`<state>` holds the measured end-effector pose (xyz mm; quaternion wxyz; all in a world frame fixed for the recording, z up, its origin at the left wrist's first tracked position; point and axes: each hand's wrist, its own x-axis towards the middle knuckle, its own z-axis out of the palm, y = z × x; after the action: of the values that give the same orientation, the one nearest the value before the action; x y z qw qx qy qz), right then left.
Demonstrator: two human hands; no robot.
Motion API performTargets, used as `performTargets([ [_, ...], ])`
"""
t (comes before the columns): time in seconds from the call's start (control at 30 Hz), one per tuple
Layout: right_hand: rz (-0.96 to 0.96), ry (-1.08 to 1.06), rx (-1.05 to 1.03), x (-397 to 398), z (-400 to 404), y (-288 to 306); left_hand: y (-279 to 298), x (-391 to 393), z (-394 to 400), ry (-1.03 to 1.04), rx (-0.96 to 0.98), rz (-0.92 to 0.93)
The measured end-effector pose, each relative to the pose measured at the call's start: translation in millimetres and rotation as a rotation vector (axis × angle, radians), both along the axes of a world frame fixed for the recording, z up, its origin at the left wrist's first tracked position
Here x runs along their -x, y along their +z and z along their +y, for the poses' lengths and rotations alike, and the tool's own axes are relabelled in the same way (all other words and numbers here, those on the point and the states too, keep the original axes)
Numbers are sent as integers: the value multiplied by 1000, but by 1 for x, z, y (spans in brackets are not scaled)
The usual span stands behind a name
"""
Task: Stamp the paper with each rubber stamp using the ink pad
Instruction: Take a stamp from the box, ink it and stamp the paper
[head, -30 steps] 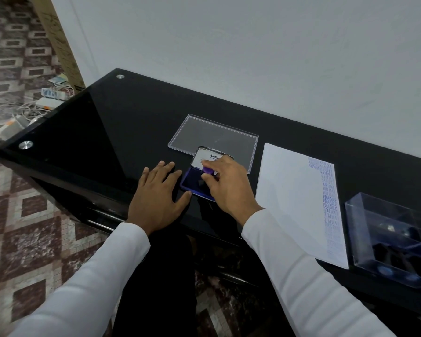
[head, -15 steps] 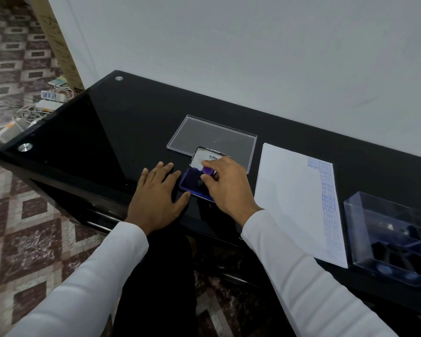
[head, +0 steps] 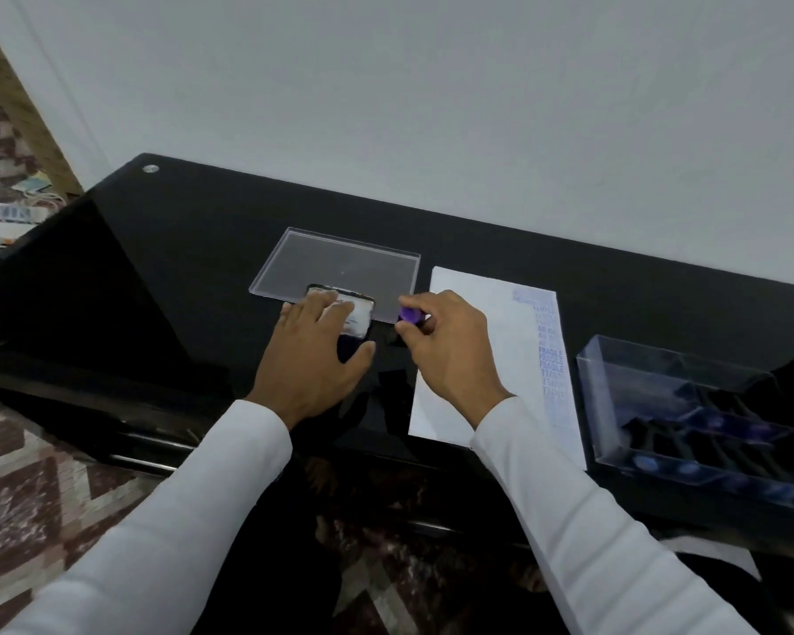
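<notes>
The left hand (head: 315, 355) lies with straight fingers on the ink pad (head: 356, 320), covering most of it. The right hand (head: 452, 348) pinches the purple-knobbed rubber stamp (head: 409, 315) between pad and paper (head: 491, 359), which lies just right on the black table (head: 193, 249).

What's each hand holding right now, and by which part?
Right hand pinches the rubber stamp just below its purple knob. Left hand holds nothing; it rests on the ink pad.

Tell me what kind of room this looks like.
Probably a home room or small office: a glossy black table against a plain white wall, patterned floor tiles, and a power strip with cables on the floor.
</notes>
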<state>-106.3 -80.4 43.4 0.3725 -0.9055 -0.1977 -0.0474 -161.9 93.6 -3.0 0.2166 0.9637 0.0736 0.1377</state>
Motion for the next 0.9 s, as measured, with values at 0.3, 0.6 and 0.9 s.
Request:
performTargets([
  [0.3, 5, -183, 6, -23, -73, 3, 3, -38, -65, -158, -6, 21],
  [0.6, 33, -280, 42, -64, -117, 0, -4, -86, -103, -210, 2, 61],
  [0.9, 11, -314, 70, -110, -140, -6, -6, -135, -119, -236, 9, 123],
])
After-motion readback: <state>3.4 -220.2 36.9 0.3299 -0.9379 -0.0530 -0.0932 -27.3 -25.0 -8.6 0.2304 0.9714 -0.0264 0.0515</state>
